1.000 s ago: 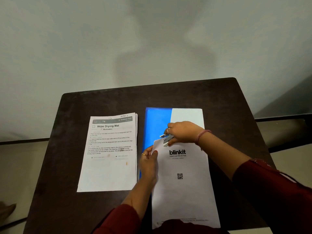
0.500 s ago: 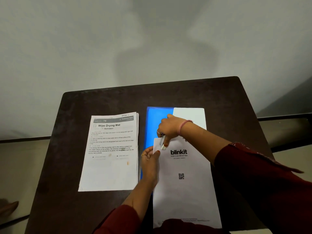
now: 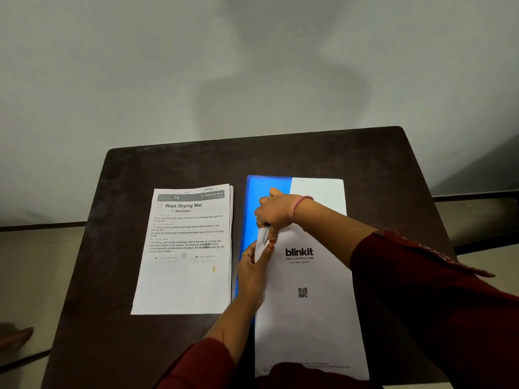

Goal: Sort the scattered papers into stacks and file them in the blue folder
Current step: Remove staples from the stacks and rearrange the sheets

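While your right hand (image 3: 276,213) pinched a small metal clip (image 3: 264,235) at the top left corner of the blinkit stack (image 3: 306,304), your left hand (image 3: 252,269) pinched that same corner steady over the blue folder (image 3: 265,189) near the table's (image 3: 379,164) middle. You were fastening this stack, I judge; next, seat the clip squarely, then file the Wipe Drying Mat stack (image 3: 185,256) lying toward the table's left edge.

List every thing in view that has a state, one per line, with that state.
blue folder: flat on the table, partly covered by paper
blinkit sheet: lying on the folder, top left corner held
small clip: at that corner
Wipe Drying Mat stack: squared, untouched
left hand: pinching the corner
right hand: gripping the clip
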### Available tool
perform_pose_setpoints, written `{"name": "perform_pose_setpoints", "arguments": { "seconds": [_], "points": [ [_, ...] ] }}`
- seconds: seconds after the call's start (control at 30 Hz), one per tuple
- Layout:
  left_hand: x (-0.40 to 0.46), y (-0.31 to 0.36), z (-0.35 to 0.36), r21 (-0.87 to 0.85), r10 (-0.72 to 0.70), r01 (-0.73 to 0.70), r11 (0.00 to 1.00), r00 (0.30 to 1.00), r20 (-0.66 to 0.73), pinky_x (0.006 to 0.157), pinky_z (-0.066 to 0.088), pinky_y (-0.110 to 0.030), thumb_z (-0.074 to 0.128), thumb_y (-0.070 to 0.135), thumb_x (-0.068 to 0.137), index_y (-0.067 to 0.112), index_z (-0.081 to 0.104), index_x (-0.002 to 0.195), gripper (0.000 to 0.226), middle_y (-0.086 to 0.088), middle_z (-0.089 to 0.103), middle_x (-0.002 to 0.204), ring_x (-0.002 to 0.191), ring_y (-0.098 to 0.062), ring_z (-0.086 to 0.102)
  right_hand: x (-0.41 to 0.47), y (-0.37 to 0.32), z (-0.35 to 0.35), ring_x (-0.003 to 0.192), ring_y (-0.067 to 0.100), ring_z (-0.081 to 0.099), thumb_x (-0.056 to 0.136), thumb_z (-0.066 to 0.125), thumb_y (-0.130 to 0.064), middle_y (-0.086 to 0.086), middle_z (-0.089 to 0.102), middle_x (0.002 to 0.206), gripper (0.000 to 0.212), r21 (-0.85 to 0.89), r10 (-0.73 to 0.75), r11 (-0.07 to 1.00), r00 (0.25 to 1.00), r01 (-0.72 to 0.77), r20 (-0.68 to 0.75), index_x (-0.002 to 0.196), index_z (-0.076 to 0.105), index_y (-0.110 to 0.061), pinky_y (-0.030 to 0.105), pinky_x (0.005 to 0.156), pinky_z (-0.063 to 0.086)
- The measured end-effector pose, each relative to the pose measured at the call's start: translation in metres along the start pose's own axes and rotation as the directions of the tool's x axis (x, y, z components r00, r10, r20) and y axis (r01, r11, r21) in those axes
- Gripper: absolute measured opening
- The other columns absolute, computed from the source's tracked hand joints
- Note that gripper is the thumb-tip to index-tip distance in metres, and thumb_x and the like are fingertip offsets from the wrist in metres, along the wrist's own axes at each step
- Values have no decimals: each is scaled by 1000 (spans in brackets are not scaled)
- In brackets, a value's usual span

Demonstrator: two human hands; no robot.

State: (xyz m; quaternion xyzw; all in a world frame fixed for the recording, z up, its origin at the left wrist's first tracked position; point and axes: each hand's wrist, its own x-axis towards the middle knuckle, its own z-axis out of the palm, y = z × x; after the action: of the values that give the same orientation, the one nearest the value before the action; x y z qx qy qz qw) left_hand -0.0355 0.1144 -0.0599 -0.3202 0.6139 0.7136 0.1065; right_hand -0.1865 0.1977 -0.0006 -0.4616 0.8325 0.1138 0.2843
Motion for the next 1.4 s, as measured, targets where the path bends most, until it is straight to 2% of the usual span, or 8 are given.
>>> {"name": "perform_pose_setpoints", "arguments": {
  "seconds": [0.2, 0.4, 0.57, 0.77, 0.9, 1.03, 1.2, 1.4],
  "points": [
    [0, -1, 2, 12, 12, -12, 1000, 999, -30, 73, 58, -34, 69, 29, 86, 17, 65, 106, 23, -7, 71, 95, 85, -24, 68, 3, 2, 6, 103, 15, 45, 85, 62, -50, -3, 61, 108, 40, 21, -10, 1000, 1000, 10, -21, 115, 62, -25, 37, 91, 28],
    [3, -3, 5, 36, 46, -44, 998, 996, -81, 53, 48, -12, 65, 26, 90, 11, 66, 103, 21, -5, 67, 88, 73, -13, 61, 3, 1, 11, 98, 12, 42, 89, 57, -45, -3, 62, 105, 33, 9, -10, 1000, 996, 11, -91, 115, 63, -25, 36, 88, 24],
    [6, -4, -1, 9, 36, -35, 999, 999, -35, 67, 55, -25, 74, 22, 83, 13, 66, 106, 26, -6, 72, 96, 81, -18, 66, -1, 6, 13, 111, 16, 44, 86, 59, -50, -4, 59, 117, 47, 16, -8, 1000, 998, 8, -54, 126, 58, -25, 36, 90, 27],
    [9, -8, 2, -2, -32, 32, 999, 996, -85, 83, 57, -38, 61, 23, 92, 14, 64, 108, 18, -6, 71, 101, 91, -23, 67, -19, 26, 23, 109, 14, 42, 84, 61, -53, -4, 58, 118, 49, 292, 81, 955, 990, -45, -112, 126, 59, -28, 27, 83, 29],
    [14, -6, 4, 25, -62, 66, 997, 987, -149, 70, 50, -33, 55, 32, 95, 14, 62, 87, 21, -8, 67, 86, 75, -17, 59, -45, 44, 43, 104, 13, 43, 84, 60, -54, -4, 59, 115, 47, 507, 252, 854, 945, -117, -206, 123, 61, -27, 29, 83, 36],
    [15, -2, 5, 4, -74, 75, 997, 987, -144, 65, 43, -26, 52, 28, 97, 15, 58, 80, 23, -3, 61, 78, 69, -13, 52, -74, 51, 82, 105, 22, 51, 82, 64, -52, 1, 61, 108, 46, 737, 514, 655, 814, -168, -272, 118, 64, -24, 37, 90, 42],
    [13, 1, 5, 9, -77, 79, 997, 988, -138, 61, 39, -24, 50, 27, 98, 14, 55, 79, 24, 1, 56, 71, 64, -11, 47, -110, 24, 141, 101, 20, 52, 85, 63, -47, -3, 57, 104, 38, 914, 873, 343, 433, -217, -225, 113, 65, -21, 40, 90, 42],
    [9, 3, 6, 40, -75, 80, 996, 991, -111, 67, 47, -26, 54, 18, 95, 6, 63, 93, 15, -9, 68, 87, 75, -19, 59, -151, -18, 188, 113, 29, 49, 89, 58, -46, 11, 54, 122, 45, 952, 996, -25, 78, -305, 51, 119, 60, -14, 49, 97, 43]
  ]
}}
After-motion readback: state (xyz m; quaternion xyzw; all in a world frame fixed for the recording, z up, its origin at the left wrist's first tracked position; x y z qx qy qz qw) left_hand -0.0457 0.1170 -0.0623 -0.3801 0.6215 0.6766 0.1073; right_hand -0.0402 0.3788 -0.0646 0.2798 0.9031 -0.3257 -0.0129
